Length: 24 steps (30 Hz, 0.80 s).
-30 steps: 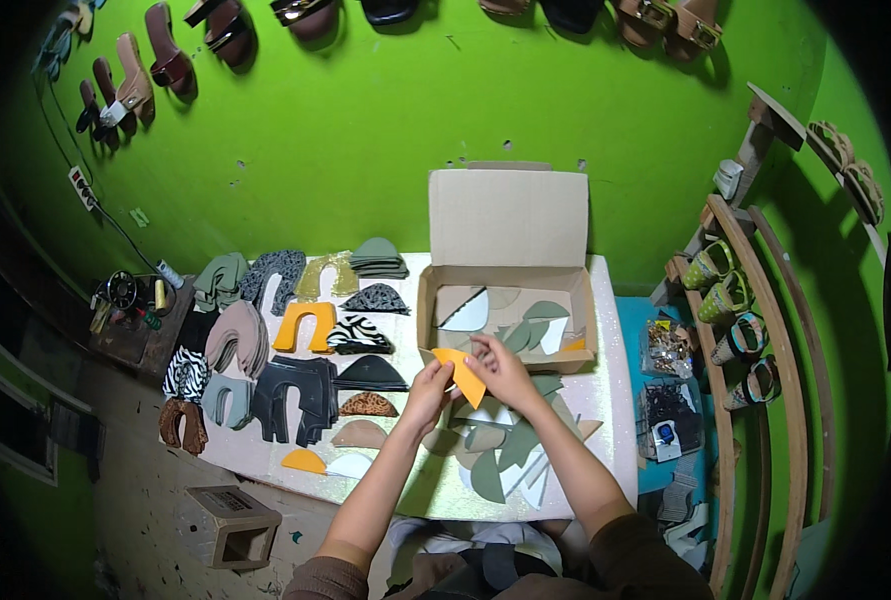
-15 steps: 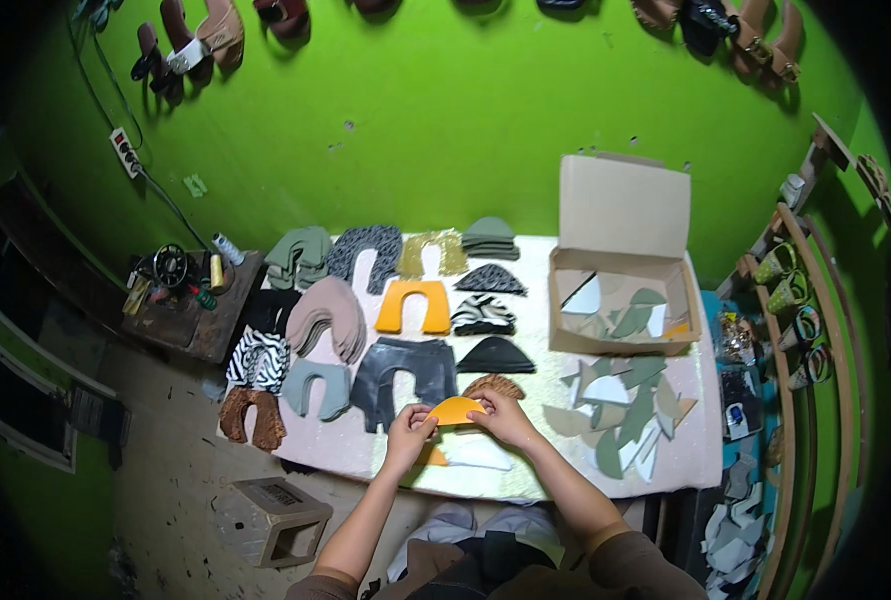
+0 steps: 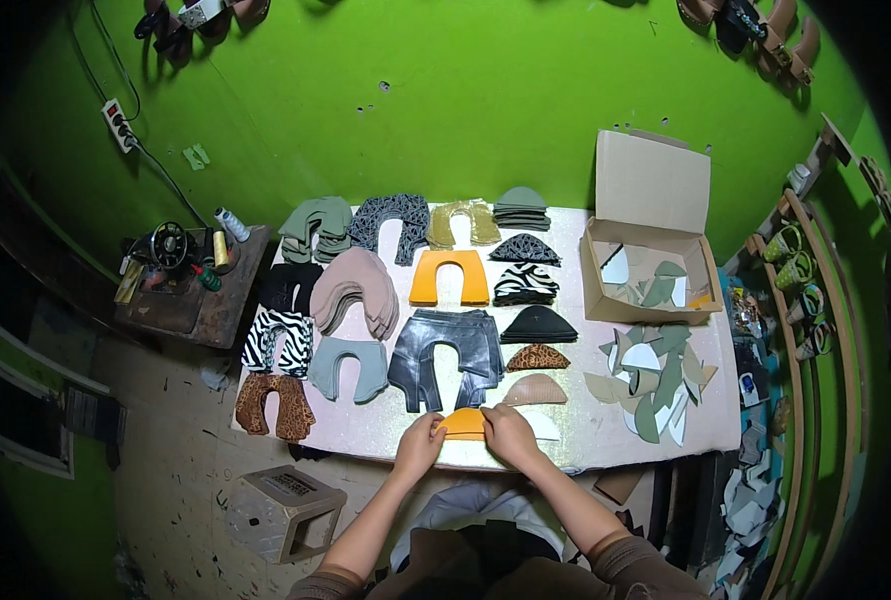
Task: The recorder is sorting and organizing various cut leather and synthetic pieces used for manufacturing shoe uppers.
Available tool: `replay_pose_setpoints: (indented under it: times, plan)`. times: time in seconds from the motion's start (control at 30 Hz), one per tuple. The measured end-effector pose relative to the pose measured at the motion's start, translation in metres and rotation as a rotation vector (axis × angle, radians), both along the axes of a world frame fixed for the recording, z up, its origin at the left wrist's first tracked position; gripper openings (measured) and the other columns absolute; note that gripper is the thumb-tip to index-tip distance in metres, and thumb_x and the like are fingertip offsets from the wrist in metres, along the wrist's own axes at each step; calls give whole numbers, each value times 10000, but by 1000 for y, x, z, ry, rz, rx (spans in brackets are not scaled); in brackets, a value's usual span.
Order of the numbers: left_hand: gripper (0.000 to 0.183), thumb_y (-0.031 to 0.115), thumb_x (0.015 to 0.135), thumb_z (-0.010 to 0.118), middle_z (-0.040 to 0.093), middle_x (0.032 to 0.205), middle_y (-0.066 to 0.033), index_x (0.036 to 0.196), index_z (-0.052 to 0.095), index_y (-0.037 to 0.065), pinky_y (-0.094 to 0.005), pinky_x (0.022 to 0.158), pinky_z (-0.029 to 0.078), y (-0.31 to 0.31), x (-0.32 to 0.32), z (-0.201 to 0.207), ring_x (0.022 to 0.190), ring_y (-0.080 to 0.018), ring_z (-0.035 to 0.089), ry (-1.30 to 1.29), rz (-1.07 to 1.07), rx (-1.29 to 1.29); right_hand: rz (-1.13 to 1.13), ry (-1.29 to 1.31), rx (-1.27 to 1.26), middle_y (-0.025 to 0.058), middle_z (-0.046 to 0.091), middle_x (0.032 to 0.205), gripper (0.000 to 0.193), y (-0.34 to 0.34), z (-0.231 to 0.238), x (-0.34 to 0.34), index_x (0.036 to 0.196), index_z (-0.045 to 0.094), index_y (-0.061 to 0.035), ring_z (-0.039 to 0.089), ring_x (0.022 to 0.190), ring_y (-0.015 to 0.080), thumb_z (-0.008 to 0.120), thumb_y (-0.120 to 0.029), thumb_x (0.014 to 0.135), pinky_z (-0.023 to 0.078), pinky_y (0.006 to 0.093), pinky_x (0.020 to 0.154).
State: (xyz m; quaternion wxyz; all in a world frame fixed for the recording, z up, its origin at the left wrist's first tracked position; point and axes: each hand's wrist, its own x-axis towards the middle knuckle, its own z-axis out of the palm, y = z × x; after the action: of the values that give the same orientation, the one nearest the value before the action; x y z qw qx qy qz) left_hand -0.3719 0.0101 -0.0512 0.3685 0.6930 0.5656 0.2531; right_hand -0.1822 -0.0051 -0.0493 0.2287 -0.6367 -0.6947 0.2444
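Observation:
An orange half-moon piece [image 3: 462, 423] is at the table's front edge, apparently on top of other orange material. My left hand [image 3: 420, 446] grips its left end between thumb and fingers. My right hand [image 3: 511, 438] holds the right end, fingers partly hidden. Beside that hand a white half-moon piece [image 3: 543, 426] shows in part. Just beyond lie a beige half-moon stack [image 3: 535, 390], a leopard-print one [image 3: 538, 357] and a black one [image 3: 539, 325]. Glossy black U-shaped pieces [image 3: 420, 350] lie to the left, with orange U-shaped pieces [image 3: 448, 262] behind them.
Several more U-shaped stacks, such as zebra-print [image 3: 277, 342] and pink [image 3: 350, 290], fill the table's left. At right stand an open cardboard box [image 3: 650, 305] and a pile of offcuts [image 3: 655, 385]. A stool [image 3: 283, 505] is at front left; a sewing machine [image 3: 170, 245] stands far left.
Both hands have lowered the orange half-moon piece from the air to the table's front edge. The view has shifted, uncovering the beige and leopard-print stacks.

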Motion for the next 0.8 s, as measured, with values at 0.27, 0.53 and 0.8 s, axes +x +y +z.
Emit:
replay_pose_setpoints:
  times: [0.27, 0.53, 0.8]
  plan:
    - [225, 128, 791, 609, 583, 874, -188, 963, 582, -15, -395, 736, 467, -2, 2, -11, 820, -336, 579, 136, -107, 162, 48, -199, 44, 151, 596, 863, 295, -11, -1, 1, 1008, 628, -15, 563, 859, 302, 611, -159, 751, 451, 404, 747]
    - [409, 170, 737, 679, 546, 991, -135, 1082, 546, -6, -382, 775, 470, -7, 4, -7, 904, -301, 545, 293, -274, 328, 158, -306, 127, 90, 554, 974, 462, -16, -1, -1, 1115, 569, -39, 509, 942, 253, 678, -230, 708, 376, 370, 765]
    - [489, 177, 725, 693, 544, 1039, -146, 1140, 517, -12, -379, 813, 458, -8, 1, -10, 945, -305, 539, 315, -276, 296, 136, -266, 182, 80, 550, 960, 444, -17, 1, -3, 1093, 571, -66, 504, 950, 248, 694, -245, 705, 363, 374, 787]
